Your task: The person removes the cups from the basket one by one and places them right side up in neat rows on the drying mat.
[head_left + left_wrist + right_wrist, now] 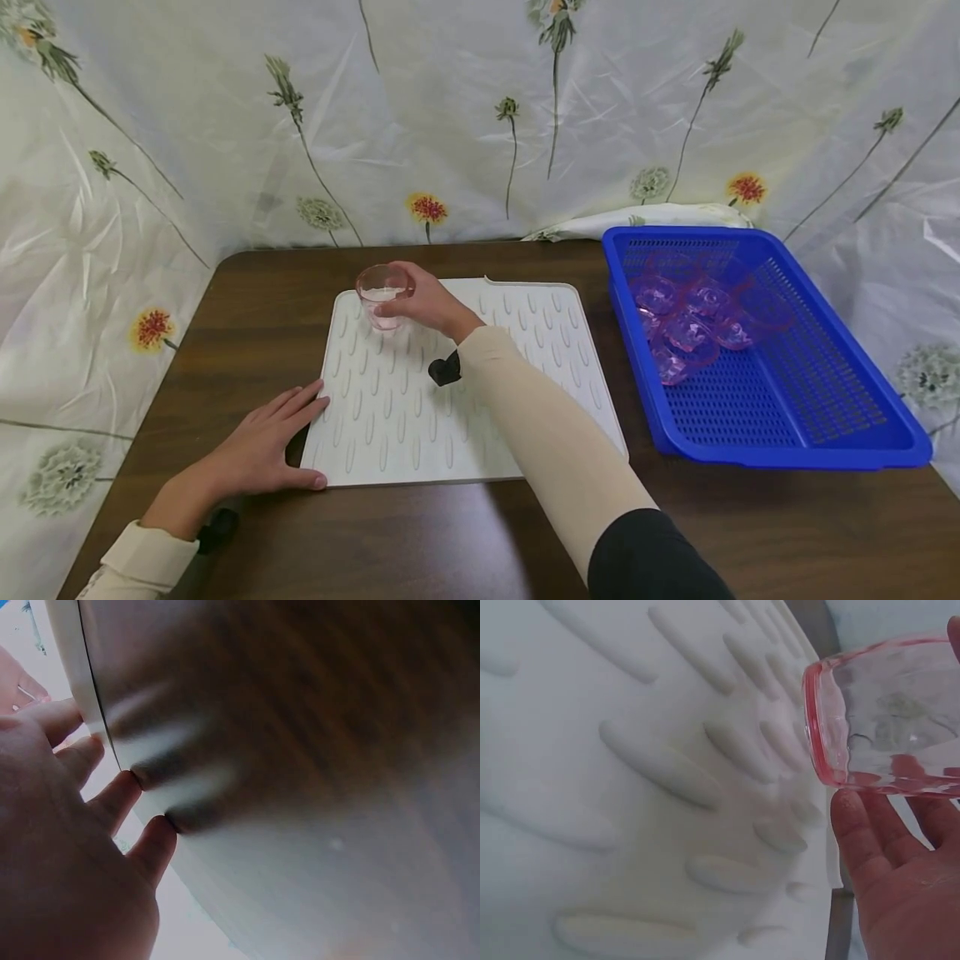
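Observation:
My right hand (431,302) grips a clear pink-tinted drinking glass (378,287) by its side, at the far left corner of a white ridged drying mat (420,400). The glass stands upright, and its thick pink base (821,724) is close to the mat in the right wrist view. Whether the base touches the mat I cannot tell. My left hand (258,446) lies spread at the mat's near left corner, thumb and fingertips at its edge. In the left wrist view those fingers (112,799) are straight and hold nothing.
A blue plastic basket (795,454) stands on the right of the brown wooden table (255,317), with several pink glasses (686,329) grouped in its left part. A flowered plastic sheet (450,125) hangs behind the table and down both sides.

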`<state>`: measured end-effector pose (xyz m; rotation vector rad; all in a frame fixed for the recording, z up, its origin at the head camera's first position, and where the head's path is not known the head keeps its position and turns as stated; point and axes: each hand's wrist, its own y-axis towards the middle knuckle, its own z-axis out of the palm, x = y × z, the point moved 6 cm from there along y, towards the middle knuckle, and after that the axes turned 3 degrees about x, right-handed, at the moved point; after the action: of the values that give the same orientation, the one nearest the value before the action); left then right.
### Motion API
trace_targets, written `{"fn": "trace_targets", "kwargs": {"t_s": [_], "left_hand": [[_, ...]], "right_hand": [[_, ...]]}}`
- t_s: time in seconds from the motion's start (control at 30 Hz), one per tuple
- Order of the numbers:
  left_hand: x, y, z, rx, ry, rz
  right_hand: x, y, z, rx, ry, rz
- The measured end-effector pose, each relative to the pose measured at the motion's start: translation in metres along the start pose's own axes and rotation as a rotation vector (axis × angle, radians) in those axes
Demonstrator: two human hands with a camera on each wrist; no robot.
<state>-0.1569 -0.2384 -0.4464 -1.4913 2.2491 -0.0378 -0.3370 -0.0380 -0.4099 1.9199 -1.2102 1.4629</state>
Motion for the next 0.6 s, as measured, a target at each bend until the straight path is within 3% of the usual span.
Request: {"fn": "trace_targets", "kwargs": {"t_s": [0.6], "left_hand": [[0.0,-0.002,-0.001,0.006,-0.017,-0.007]], "right_hand": [[-0.004,0.007,0.014,0.05,-0.069,0.033]]}}
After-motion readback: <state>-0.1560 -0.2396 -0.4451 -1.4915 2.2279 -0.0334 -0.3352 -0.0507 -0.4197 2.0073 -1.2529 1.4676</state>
